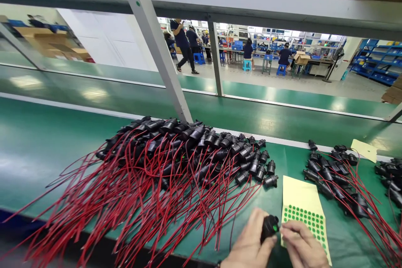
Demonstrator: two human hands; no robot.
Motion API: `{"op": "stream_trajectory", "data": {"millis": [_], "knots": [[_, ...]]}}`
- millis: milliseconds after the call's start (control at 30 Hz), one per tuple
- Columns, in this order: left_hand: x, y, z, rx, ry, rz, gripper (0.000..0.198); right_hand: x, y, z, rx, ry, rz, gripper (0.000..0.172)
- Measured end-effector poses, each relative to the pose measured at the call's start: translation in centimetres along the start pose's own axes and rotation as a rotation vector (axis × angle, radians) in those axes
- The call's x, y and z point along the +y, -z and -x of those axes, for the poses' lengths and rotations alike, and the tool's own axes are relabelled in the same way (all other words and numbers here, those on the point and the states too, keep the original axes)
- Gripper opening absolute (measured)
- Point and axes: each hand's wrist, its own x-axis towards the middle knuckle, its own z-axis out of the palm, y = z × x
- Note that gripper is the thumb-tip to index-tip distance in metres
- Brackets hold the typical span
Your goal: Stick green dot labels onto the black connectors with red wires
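My left hand (249,243) is closed around a black cylindrical connector (269,227) near the front edge of the green bench (47,150). A small green dot sticker (275,228) sits on the connector's side. My right hand (303,245) pinches at that sticker with its fingertips, resting over a yellow sticker sheet (303,209) covered with several green dots.
A large pile of black connectors with red wires (176,155) spreads across the left and middle of the bench. A smaller pile (339,180) lies to the right, near a yellow note (363,149). A slanted metal post (157,46) rises behind. People work at far tables.
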Motion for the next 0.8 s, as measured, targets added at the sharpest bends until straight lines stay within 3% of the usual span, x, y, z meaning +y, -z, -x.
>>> {"op": "stream_trajectory", "data": {"millis": [133, 167, 267, 367, 467, 633, 800], "knots": [[1.8, 5.7, -1.8, 0.211, 0.091, -0.220, 0.017, 4.9, 3.1, -3.1, -0.084, 0.052, 0.179, 0.022], [1.9, 7.2, -2.1, 0.266, 0.098, -0.288, 0.017, 6.5, 3.9, -3.7, -0.012, 0.011, 0.271, 0.024], [1.2, 11.2, -2.6, 0.395, 0.119, -0.539, 0.017, 11.1, 5.3, -5.0, -0.074, 0.008, 0.421, 0.029], [-0.1, 14.1, -2.9, 0.493, 0.204, -0.811, 0.014, 14.2, 5.7, -5.7, -0.109, 0.030, 0.531, 0.028], [-1.3, 15.5, -3.5, 0.570, 0.289, -0.913, 0.019, 15.5, 5.6, -6.4, -0.141, 0.045, 0.679, 0.028], [-2.3, 16.0, -4.9, 0.642, 0.327, -0.913, 0.041, 16.1, 5.1, -8.4, -0.270, -0.009, 0.937, 0.032], [-2.0, 16.0, -4.3, 0.659, 0.305, -0.901, 0.044, 16.8, 5.3, -10.8, -0.464, -0.120, 0.942, 0.027]]}}
